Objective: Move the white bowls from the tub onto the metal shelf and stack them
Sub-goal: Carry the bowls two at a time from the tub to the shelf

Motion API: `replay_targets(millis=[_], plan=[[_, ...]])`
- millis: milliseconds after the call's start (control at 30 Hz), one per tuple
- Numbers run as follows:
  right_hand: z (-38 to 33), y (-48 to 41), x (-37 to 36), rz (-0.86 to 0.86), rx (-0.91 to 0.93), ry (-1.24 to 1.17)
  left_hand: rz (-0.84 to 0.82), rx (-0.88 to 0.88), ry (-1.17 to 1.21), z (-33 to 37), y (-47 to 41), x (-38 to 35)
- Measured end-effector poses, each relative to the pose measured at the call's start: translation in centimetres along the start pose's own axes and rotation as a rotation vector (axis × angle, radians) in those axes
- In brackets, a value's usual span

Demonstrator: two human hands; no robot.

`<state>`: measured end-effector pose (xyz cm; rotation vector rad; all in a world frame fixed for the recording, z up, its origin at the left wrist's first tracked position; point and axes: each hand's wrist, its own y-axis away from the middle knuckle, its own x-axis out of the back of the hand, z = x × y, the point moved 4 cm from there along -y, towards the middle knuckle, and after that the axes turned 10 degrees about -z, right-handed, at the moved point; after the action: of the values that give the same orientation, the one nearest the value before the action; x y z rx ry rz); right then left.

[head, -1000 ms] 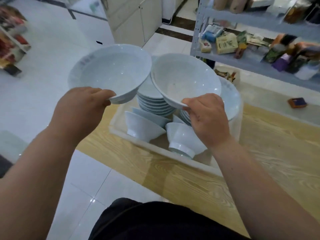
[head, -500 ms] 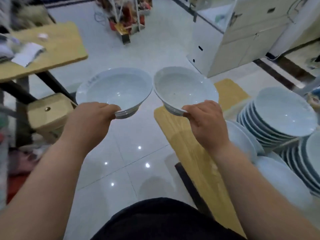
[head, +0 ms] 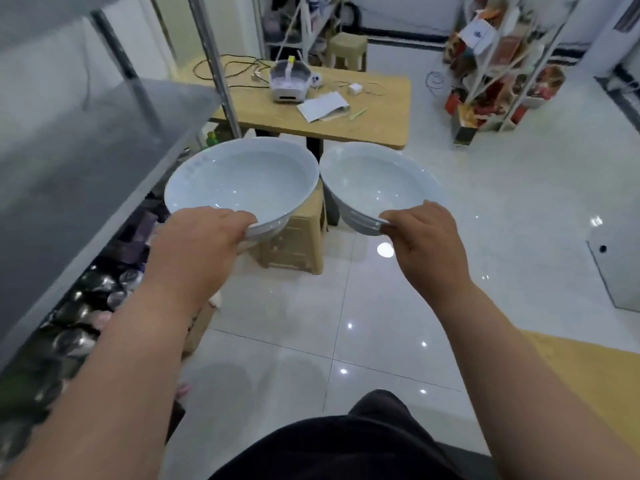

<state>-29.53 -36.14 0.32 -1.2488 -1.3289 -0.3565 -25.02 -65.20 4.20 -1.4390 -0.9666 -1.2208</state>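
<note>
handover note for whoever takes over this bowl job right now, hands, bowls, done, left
Hands: left hand grips the left bowl by its near rim; right hand grips the right bowl likewise.
Things: both bowls held upright, side by side; metal shelf at the left; tub out of view.
Done: two bowls picked up.
Left: set them on the shelf and stack them.

- table (head: pixel 363 126), wooden, on the tiled floor (head: pixel 485 237);
- white device (head: pixel 289 83), paper (head: pixel 323 107) and cables (head: pixel 228 65) on the table;
- beige stool (head: pixel 294 247) just before the table;
- second stool (head: pixel 348 50) behind it;
- rack (head: pixel 502 64) of colourful goods, far right
</note>
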Motion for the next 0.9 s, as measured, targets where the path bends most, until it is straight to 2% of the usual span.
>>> replay_targets(millis=[233, 400, 533, 733, 900], plan=[[-0.7, -13.8, -4.7, -0.015, 0.279, -0.120, 0.116, 0.186, -0.081, -4.3, -2.7, 2.4], [-0.5, -23.7, -6.3, -0.031, 0.449, -0.195, 0.082, 0.416, -0.182, -6.5, -6.6, 4.9], [-1.5, -30.8, -6.0, 0.006, 0.597, -0.237, 0.188, 0.518, -0.251, -7.5, -9.0, 7.6], [-5.3, -39.4, -5.9, 0.065, 0.782, -0.339, 0.282, 0.617, -0.437, -9.3, -10.3, 11.8], [-11.1, -44.3, -6.7, 0.149, 0.895, -0.428, 0.317, 0.742, -0.449, -12.7, -9.8, 14.6]])
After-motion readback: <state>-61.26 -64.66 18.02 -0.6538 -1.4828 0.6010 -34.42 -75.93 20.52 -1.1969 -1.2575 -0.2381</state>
